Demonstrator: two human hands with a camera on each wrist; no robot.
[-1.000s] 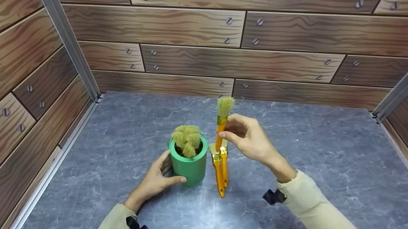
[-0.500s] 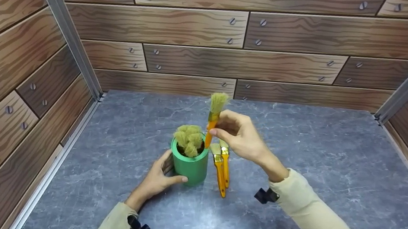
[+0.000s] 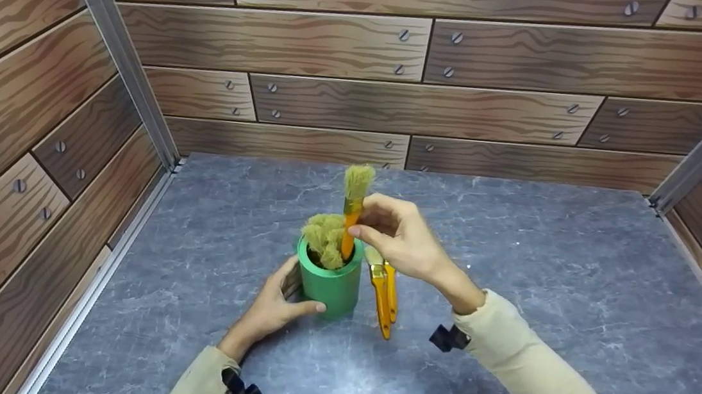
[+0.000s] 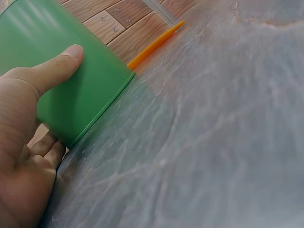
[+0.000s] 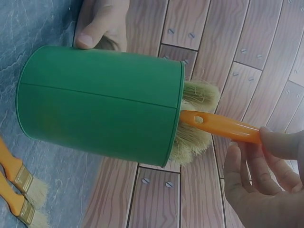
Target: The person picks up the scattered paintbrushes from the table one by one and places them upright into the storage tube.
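A green cylindrical can (image 3: 330, 293) stands upright on the table, several paintbrushes in it with pale bristle heads (image 3: 321, 234) upward. My left hand (image 3: 273, 305) grips its left side, the thumb (image 4: 61, 69) across the front and the fingers partly hidden behind. Between thumb and fingers, my right hand (image 3: 402, 237) pinches a paintbrush (image 3: 353, 207) with an orange handle, bristles up. In the right wrist view, the end of that handle (image 5: 218, 124) is at the can's mouth, by the other bristles; how deep it reaches is unclear.
Two more orange-handled paintbrushes (image 3: 382, 300) lie side by side on the grey marbled table (image 3: 530, 272), just right of the can. Wood-patterned walls (image 3: 340, 45) with metal corner posts (image 3: 126, 53) enclose the back and sides.
My right hand has carried the paintbrush leftward from above the lying brushes, and its handle end is now at the can's opening. My left hand has kept its grip on the can.
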